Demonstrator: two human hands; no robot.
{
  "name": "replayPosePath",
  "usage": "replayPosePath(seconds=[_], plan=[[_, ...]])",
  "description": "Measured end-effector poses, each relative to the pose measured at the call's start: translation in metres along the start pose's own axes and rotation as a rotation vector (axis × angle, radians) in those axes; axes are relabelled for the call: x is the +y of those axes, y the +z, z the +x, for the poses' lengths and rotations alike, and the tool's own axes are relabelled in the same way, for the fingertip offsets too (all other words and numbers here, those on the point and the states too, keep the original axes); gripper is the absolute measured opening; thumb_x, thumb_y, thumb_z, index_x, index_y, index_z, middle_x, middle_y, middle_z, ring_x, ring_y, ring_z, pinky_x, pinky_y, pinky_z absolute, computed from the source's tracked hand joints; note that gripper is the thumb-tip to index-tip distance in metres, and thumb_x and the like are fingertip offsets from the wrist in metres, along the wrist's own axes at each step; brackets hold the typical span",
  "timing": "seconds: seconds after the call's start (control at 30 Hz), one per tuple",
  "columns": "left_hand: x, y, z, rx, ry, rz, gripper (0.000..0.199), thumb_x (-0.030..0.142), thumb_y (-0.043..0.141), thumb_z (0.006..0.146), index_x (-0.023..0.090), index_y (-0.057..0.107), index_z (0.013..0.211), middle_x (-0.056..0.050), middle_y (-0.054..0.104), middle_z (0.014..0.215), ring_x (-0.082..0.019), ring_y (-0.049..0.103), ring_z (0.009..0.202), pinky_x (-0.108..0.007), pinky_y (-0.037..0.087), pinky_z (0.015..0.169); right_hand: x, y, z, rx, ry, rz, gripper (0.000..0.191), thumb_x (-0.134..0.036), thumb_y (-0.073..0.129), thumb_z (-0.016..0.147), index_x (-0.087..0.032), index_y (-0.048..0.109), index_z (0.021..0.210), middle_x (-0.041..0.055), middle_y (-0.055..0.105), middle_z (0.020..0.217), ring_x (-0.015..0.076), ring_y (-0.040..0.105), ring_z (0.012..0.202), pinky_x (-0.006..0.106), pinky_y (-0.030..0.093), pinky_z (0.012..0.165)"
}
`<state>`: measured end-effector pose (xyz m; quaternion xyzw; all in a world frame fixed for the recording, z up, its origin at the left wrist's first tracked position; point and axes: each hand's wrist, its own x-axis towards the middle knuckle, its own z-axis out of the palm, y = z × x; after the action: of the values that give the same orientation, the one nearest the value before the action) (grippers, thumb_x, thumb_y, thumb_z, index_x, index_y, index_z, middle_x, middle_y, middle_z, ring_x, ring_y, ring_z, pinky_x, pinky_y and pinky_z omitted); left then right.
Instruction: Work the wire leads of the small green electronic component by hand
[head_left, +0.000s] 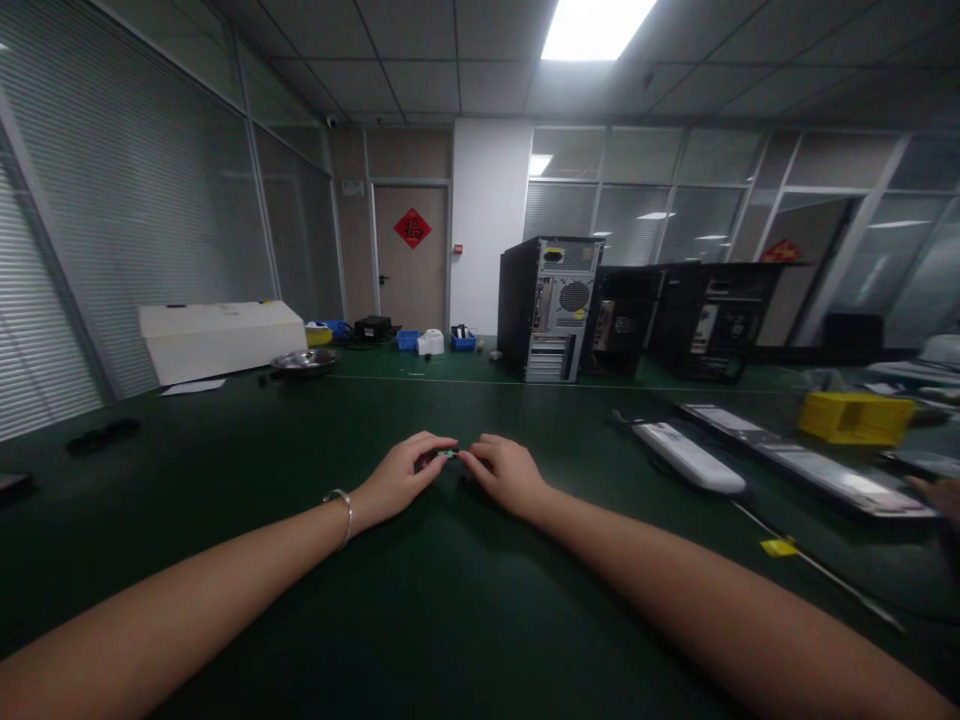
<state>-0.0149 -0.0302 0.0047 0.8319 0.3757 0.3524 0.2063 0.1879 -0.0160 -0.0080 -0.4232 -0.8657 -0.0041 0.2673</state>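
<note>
A small green piece (448, 454) with a dark part sits between my hands, just above the dark green tabletop (442, 600). It is too small to name more exactly. Thumb and fingers of my left hand (401, 475) pinch it from the left; a silver bangle is on that wrist. From the right, the bent fingers and thumb of my right hand (510, 475) close in at its dark end. Whether they grip the same piece or another part is hidden by the fingertips.
Black computer cases (551, 310) stand at the back right. On the right lie a white power strip (690, 455), a long panel, a yellow bin (855, 417) and another person's hand (937, 495). A metal bowl (304, 361) and white box (221, 340) are back left.
</note>
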Motion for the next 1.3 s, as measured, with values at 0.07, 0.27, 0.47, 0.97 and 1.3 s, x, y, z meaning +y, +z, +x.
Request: replayPosePath(seconds=[0.07, 0.27, 0.47, 0.97, 1.3], plan=[[0.002, 0.000, -0.001, -0.001, 0.011, -0.001, 0.031, 0.032, 0.049, 0.085, 0.022, 0.062, 0.111, -0.007, 0.059, 0.105, -0.021, 0.055, 0.091, -0.031, 0.044, 0.078, -0.001, -0.001, 0.000, -0.012, 0.006, -0.003, 0.037, -0.040, 0.038, 0.093, -0.018, 0.063, 0.079, 0.0027, 0.055, 0.074, 0.0130, 0.051, 0.070, 0.024, 0.032, 0.061], [0.002, -0.001, -0.001, 0.023, 0.020, 0.015, 0.026, 0.030, 0.056, 0.081, 0.024, 0.066, 0.104, -0.006, 0.062, 0.100, -0.022, 0.056, 0.093, -0.032, 0.044, 0.082, -0.001, -0.001, 0.000, -0.022, -0.017, 0.009, 0.037, -0.040, 0.037, 0.093, -0.018, 0.063, 0.078, 0.0024, 0.055, 0.074, 0.0127, 0.050, 0.070, 0.024, 0.032, 0.062], [0.003, -0.002, 0.000, 0.080, -0.005, -0.036, 0.025, 0.030, 0.056, 0.081, 0.024, 0.068, 0.102, -0.006, 0.067, 0.101, -0.022, 0.059, 0.094, -0.033, 0.044, 0.085, 0.001, 0.001, 0.000, -0.027, 0.023, 0.022, 0.037, -0.040, 0.037, 0.093, -0.018, 0.063, 0.080, 0.0024, 0.055, 0.075, 0.0125, 0.051, 0.070, 0.024, 0.032, 0.062], [-0.005, -0.003, 0.002, 0.013, -0.127, -0.220, 0.027, 0.030, 0.061, 0.077, 0.023, 0.069, 0.102, -0.003, 0.070, 0.106, -0.023, 0.061, 0.102, -0.036, 0.045, 0.092, 0.000, -0.004, 0.000, -0.044, -0.040, 0.113, 0.038, -0.038, 0.037, 0.094, -0.016, 0.062, 0.076, 0.0021, 0.055, 0.072, 0.0114, 0.049, 0.066, 0.022, 0.034, 0.062], [-0.011, 0.000, 0.004, -0.011, -0.220, -0.430, 0.028, 0.027, 0.064, 0.076, 0.020, 0.068, 0.102, -0.005, 0.069, 0.106, -0.023, 0.061, 0.101, -0.035, 0.046, 0.091, -0.001, -0.006, -0.001, -0.052, -0.053, 0.161, 0.040, -0.040, 0.035, 0.094, -0.016, 0.063, 0.077, 0.0021, 0.056, 0.072, 0.0114, 0.050, 0.066, 0.022, 0.034, 0.061]])
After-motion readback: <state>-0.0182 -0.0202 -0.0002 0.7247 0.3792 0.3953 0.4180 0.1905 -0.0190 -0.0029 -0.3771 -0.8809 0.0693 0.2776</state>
